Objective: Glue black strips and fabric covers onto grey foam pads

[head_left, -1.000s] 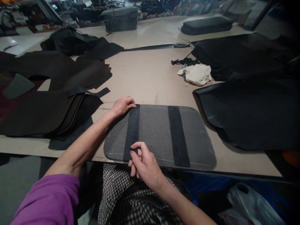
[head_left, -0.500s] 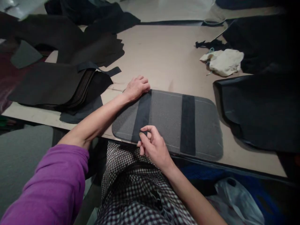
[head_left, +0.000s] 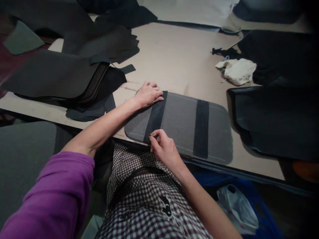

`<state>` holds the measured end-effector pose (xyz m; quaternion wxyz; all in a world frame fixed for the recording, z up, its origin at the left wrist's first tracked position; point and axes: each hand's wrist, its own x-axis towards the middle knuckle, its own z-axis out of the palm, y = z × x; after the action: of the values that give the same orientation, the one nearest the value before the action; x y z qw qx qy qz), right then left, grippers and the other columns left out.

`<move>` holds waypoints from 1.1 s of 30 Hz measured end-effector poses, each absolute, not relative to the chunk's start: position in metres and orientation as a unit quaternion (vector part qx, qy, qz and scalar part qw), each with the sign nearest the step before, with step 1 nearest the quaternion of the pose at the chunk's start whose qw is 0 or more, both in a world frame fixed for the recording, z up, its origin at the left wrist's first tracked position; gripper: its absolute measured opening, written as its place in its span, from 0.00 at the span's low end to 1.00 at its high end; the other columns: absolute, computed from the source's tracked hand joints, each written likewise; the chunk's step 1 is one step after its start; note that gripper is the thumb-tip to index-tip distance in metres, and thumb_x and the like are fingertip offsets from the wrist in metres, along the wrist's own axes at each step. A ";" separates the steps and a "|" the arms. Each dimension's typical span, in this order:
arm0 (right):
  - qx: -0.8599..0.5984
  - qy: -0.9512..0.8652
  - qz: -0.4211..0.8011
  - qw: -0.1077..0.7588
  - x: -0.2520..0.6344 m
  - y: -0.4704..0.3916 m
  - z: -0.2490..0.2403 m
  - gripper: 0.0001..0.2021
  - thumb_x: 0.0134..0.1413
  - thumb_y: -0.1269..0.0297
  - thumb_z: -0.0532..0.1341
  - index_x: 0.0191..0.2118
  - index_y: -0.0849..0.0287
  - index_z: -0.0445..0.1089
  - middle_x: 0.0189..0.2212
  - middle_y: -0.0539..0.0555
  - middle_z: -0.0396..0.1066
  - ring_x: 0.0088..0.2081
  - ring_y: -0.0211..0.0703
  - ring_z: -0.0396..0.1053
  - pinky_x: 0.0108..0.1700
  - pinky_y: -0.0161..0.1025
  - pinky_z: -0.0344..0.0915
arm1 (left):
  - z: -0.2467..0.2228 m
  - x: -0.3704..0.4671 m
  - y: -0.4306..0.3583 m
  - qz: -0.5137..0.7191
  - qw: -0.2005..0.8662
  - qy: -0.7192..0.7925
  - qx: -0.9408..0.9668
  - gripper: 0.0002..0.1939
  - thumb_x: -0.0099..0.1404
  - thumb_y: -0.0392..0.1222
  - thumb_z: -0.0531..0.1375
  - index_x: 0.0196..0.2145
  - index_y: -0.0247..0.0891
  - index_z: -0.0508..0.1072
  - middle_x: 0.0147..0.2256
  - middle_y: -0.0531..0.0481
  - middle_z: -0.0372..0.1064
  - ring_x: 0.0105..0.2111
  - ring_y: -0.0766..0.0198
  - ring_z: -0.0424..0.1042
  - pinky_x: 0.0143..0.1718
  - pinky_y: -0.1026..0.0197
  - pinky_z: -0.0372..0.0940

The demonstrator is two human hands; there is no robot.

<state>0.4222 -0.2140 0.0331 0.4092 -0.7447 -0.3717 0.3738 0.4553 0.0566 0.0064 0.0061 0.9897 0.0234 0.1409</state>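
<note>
A dark grey rounded panel (head_left: 183, 114) lies on the table at its near edge, with pale stitch-like lines along its long sides. Two black strips cross it: a left strip (head_left: 157, 114) and a right strip (head_left: 201, 129). My left hand (head_left: 149, 95) rests on the far end of the left strip, its fingers laid out over the panel's far edge. At the near edge, my right hand (head_left: 164, 144) pinches the near end of that strip between thumb and forefinger. The pinched tip is mostly hidden by the fingers.
On the left sits a stack of dark sheets (head_left: 54, 74), with more dark pieces (head_left: 99, 39) behind it. A folded black piece (head_left: 271, 122) lies to the right, below a crumpled white cloth (head_left: 240, 71). Under the table edge is a plastic bag (head_left: 238, 205).
My left fingers have flattened out over the strip's far end. My right hand has drawn its pinch close against the near edge, covering the dark tip. The view has shifted slightly.
</note>
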 end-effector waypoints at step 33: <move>-0.894 -0.221 -0.055 0.387 0.534 -0.439 0.029 0.17 0.75 0.52 0.53 0.38 0.55 0.72 0.27 0.48 0.72 0.28 0.38 0.70 0.36 0.34 0.65 | 0.000 0.453 0.063 0.131 0.108 0.082 0.982 0.18 0.65 0.63 0.59 0.47 0.55 0.78 0.69 0.49 0.61 0.71 0.33 0.52 0.63 0.25 0.50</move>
<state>0.5337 -0.4385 0.0286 0.3868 -0.8937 -0.2207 -0.0553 0.4532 0.0626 0.0002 0.1079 0.9821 0.0815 0.1309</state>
